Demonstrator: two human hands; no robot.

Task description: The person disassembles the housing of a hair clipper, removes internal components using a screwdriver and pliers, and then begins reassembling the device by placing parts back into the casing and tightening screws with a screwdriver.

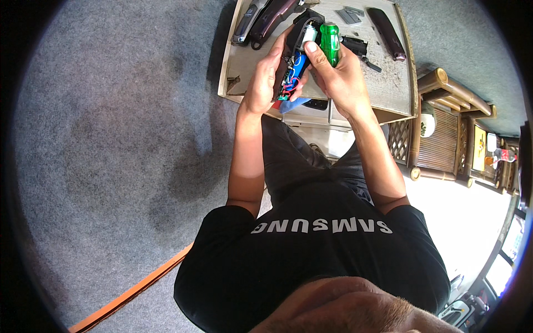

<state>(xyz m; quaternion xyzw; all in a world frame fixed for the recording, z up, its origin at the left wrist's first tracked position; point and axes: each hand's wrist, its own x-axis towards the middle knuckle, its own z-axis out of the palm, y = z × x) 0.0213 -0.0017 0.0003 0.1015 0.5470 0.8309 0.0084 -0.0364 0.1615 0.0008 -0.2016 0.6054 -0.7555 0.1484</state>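
Table (402,97) at 1 o'clock of view: pale wood top, edges worn, dark specks scattered at its 3 o'clock. On top, by its own dial: grey clipper (251,22) and maroon clipper (273,23) side by side at 10; flat metal pcs (349,16) at 1; dark casing (386,34) lying at 2; black part (355,45) nearer in, also approx. 2. Blue cloth (294,105) at near edge, 6–7.

Opened clipper (295,60) held above table, blue cell and wiring exposed. L hand (260,83): fingers wrapped round its casing. R hand (345,83): fingers curled round green screwdriver (330,43), close beside clipper; thumb contact w/ clipper can't be told.

Room: grey carpet (122,127) at 9; orange strip (136,288) between 7 and 8; bamboo furniture (440,141) at 3, w/ white pot (427,125) and, further out, bottle (504,155); bright windows (508,255) approx. 4.
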